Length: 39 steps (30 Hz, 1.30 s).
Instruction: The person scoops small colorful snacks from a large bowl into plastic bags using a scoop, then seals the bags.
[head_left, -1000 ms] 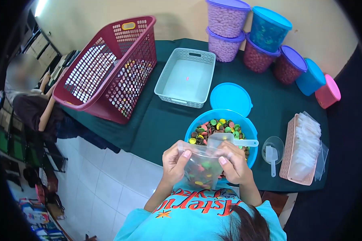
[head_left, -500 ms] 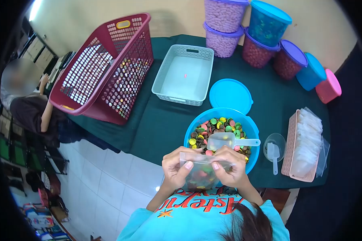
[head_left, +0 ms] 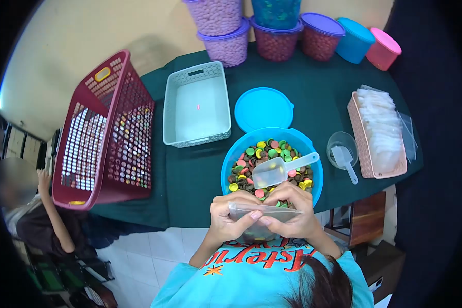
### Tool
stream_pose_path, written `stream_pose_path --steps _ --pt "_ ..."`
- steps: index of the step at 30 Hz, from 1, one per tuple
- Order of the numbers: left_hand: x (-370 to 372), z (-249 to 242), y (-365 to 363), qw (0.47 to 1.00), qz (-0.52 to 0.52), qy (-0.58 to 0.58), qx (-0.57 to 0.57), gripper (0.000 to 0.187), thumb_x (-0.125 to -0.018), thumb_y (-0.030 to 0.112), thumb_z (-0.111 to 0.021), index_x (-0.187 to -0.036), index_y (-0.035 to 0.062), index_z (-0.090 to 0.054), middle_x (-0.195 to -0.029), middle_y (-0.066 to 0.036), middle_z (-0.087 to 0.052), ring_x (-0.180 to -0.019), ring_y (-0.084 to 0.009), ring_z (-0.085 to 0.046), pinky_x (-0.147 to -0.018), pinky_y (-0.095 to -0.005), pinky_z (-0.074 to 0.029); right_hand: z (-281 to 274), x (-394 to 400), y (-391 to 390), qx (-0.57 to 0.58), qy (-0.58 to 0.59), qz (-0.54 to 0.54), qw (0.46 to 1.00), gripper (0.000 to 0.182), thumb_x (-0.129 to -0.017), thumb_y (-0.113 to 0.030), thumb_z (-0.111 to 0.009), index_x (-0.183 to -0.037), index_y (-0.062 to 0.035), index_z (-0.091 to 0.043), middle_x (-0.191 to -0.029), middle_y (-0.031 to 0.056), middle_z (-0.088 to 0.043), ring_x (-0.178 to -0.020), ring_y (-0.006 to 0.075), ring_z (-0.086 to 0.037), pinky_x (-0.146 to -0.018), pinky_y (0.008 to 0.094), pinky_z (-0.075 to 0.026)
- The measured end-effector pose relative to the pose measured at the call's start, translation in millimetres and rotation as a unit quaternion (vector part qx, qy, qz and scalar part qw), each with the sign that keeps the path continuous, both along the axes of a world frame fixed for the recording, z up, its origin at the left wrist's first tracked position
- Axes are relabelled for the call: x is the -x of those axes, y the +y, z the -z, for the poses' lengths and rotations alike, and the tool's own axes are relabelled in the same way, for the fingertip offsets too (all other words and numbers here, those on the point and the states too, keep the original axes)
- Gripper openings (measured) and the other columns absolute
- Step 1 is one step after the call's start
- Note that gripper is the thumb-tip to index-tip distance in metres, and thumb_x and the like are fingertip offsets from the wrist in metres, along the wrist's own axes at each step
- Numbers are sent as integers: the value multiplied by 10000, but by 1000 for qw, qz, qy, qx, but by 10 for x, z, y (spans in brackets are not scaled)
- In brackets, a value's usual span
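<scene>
A clear zip-top plastic bag (head_left: 261, 232) with colourful pieces inside is held up close to the blue shirt. My left hand (head_left: 230, 219) is closed on the left part of its top edge. My right hand (head_left: 295, 215) pinches the same edge further right, the two thumbs almost touching. Just beyond my hands stands a blue tub (head_left: 317, 190) full of brown, green, yellow and pink button-shaped sweets (head_left: 244, 172). A translucent scoop (head_left: 272, 172) rests on the sweets, its handle pointing right.
A blue lid (head_left: 264, 109) lies behind the tub, with a pale basket (head_left: 197, 110) to its left and a maroon laundry basket (head_left: 100, 138) beyond. At right are a small bowl with a scoop (head_left: 343, 156) and a pink basket of bags (head_left: 382, 133). Lidded tubs (head_left: 323, 41) line the back; a person sits at left.
My thumbs have come closer together along the bag's top edge, which now looks flatter. The whole view has turned, shifting the table and its objects.
</scene>
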<state>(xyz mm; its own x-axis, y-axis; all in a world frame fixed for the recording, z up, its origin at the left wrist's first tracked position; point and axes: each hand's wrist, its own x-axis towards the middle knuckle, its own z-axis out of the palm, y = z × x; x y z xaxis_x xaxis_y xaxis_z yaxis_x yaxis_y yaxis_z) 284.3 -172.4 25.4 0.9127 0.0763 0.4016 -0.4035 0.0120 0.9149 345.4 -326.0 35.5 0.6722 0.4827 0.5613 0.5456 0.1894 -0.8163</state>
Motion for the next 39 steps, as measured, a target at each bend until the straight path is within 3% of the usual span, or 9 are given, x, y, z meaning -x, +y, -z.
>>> stream_pose_path --steps 6,12,15,18,20,24,28,29,39 --pt "-41 -33 64 988 125 66 65 210 -702 71 -632 -882 -35 -651 -835 -158 -631 -734 -205 -610 -675 -289 -476 -16 151 -54 24 32 54 998 232 -661 -77 -705 -840 -8 -575 -774 85 -579 -649 168 -537 -587 254 -438" --pt "56 -123 7 992 125 12 29 177 -685 34 -651 -852 -25 -659 -807 -152 -640 -741 -213 -618 -676 -296 -481 -88 230 -23 -4 37 70 997 220 -646 -55 -708 -834 -23 -598 -783 82 -586 -678 174 -547 -638 278 -443" --pt "138 -97 4 998 60 7 8 123 -685 -20 -643 -806 -19 -664 -779 -151 -643 -723 -219 -624 -662 -296 -488 -58 216 -24 -1 0 57 998 140 -617 -13 -717 -736 -40 -648 -655 44 -571 -601 162 -536 -562 259 -406" --pt "248 -120 -11 1000 -10 -13 -9 128 -677 -55 -637 -796 -18 -664 -779 -146 -647 -715 -226 -631 -685 -309 -505 -66 195 -79 17 -11 7 1000 143 -613 -7 -718 -733 -47 -652 -631 48 -564 -569 159 -521 -531 261 -380" --pt "341 -164 -29 998 -57 -20 -14 110 -645 -49 -632 -746 -20 -662 -754 -169 -639 -697 -246 -628 -762 -393 -511 -115 179 -101 14 -14 -26 999 144 -618 -17 -718 -743 -54 -657 -621 47 -560 -557 155 -513 -527 266 -371" --pt "624 -239 -30 989 -119 -59 -65 149 -619 -52 -663 -756 7 -665 -779 -124 -653 -733 -227 -638 -761 -388 -512 -236 105 -187 24 -20 -121 992 128 -624 -48 -722 -736 -59 -660 -618 26 -578 -567 147 -526 -529 258 -353" --pt "899 -297 -73 963 -214 -87 -139 172 -586 13 -714 -753 41 -683 -761 -66 -663 -599 -171 -585 -582 -266 -475 -275 32 -185 42 -42 -207 977 123 -614 -46 -722 -718 -66 -660 -646 7 -598 -594 139 -542 -551 257 -352" --pt "955 -283 -71 948 -242 -103 -178 193 -564 32 -724 -753 57 -692 -753 -40 -667 -545 -133 -535 -501 -226 -394 -271 14 -168 43 -50 -230 971 123 -609 -40 -718 -714 -65 -659 -645 7 -597 -596 138 -543 -551 256 -352" --pt "1457 -175 -192 914 -383 -36 -127 148 -575 3 -683 -718 41 -684 -706 -91 -658 -517 -129 -596 -406 -210 -409 -266 44 126 43 -70 -351 933 113 -623 -26 -685 -725 -67 -661 -686 20 -610 -634 139 -564 -587 251 -389"
